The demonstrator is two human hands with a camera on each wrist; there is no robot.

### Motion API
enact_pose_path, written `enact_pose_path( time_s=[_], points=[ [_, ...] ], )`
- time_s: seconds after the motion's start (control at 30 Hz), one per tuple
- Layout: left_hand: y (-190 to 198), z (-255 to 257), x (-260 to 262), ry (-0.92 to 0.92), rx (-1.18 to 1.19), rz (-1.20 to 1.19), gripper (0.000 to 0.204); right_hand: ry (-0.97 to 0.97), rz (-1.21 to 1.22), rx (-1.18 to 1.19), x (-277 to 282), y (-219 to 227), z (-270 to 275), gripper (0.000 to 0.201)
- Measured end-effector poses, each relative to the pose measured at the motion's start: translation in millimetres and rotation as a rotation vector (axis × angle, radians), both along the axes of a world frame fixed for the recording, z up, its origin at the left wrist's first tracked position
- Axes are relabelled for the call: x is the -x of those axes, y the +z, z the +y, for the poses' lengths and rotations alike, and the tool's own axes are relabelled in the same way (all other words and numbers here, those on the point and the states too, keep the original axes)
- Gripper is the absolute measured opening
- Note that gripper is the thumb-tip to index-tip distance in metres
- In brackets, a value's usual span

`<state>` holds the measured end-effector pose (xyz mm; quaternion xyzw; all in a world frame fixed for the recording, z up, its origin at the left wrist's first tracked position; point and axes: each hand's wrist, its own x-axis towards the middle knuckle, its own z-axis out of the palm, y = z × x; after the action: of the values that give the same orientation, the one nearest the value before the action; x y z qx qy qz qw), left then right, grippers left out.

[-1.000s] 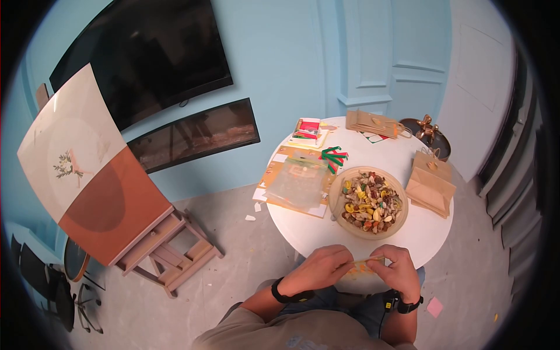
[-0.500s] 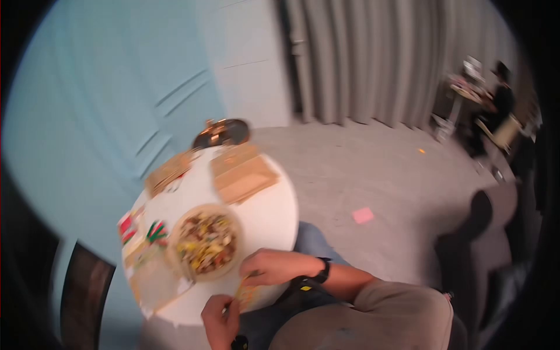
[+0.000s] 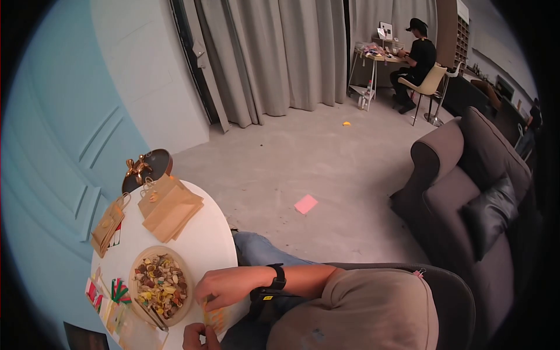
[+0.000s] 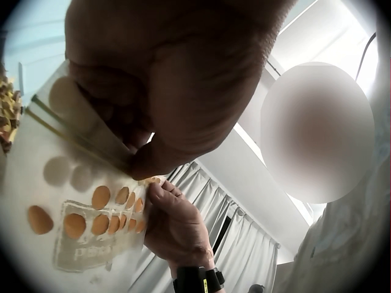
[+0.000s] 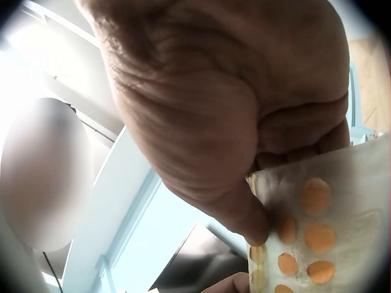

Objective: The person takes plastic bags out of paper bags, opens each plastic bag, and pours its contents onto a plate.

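Both hands hold a translucent zip bag printed with orange dots, near the table's front edge. My left hand, cut off by the bottom of the head view, pinches one end of its top edge. Thumb and fingers of my right hand pinch the opposite end. In the left wrist view, coloured zip lines run up to the left fingers, and the right hand grips the far side. The right wrist view shows the right thumb pressed at the bag's edge.
On the round white table are a round wooden tray of mixed dried pieces, brown paper bags and red and green strips. A dark sofa stands right; a pink sheet lies on the floor. Another person sits far back.
The head view has swung right, from the wall with the screen to the curtains and sofa. Both hands keep their hold on the zip bag.
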<state>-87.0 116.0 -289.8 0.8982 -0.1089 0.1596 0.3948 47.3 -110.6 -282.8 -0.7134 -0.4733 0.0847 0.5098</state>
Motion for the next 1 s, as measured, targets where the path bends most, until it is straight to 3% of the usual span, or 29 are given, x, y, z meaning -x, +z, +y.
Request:
enact_pose_path(
  time_s=[0.33, 0.7, 1.0],
  points=[
    [7, -3, -3, -0.016, -0.071, -0.005, 0.009, -0.032, 0.001, 0.015, -5, -2, -3, 0.025],
    [14, -16, -6, 0.051, 0.047, 0.063, 0.013, -0.054, 0.005, -0.011, -5, 10, -18, 0.025],
    [4, -10, -10, 0.011, -0.019, 0.032, 0.014, -0.047, 0.109, -0.041, -9, 7, -25, 0.024]
  ],
)
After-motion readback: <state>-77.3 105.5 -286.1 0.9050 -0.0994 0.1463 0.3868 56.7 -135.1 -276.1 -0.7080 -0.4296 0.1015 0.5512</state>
